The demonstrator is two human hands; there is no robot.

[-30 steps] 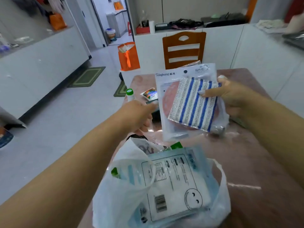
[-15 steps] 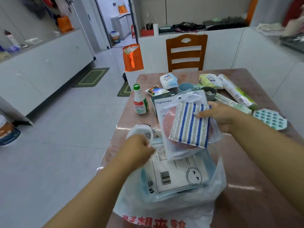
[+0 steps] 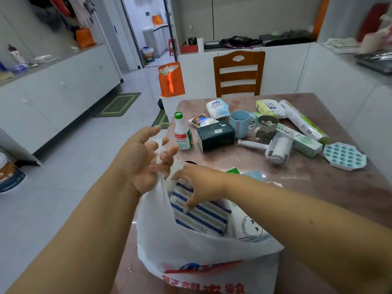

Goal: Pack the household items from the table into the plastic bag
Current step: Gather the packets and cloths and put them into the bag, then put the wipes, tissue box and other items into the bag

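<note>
White plastic carrier bag (image 3: 191,247) stood at the near edge of the reddish table (image 3: 331,187). Left hand (image 3: 142,164) pinched its handle, other fingers loosely spread. Right hand (image 3: 199,185), fingers extended, pressed the blue-and-white striped scouring pad pack (image 3: 203,215), which half a second before was above the bag mouth and now lay inside, under the fingertips.

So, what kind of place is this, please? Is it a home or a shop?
Most likely a home, in a dining or kitchen area. A wooden chair stands at a table strewn with household items, white cabinets line the walls, and a doorway opens onto another room.
</note>
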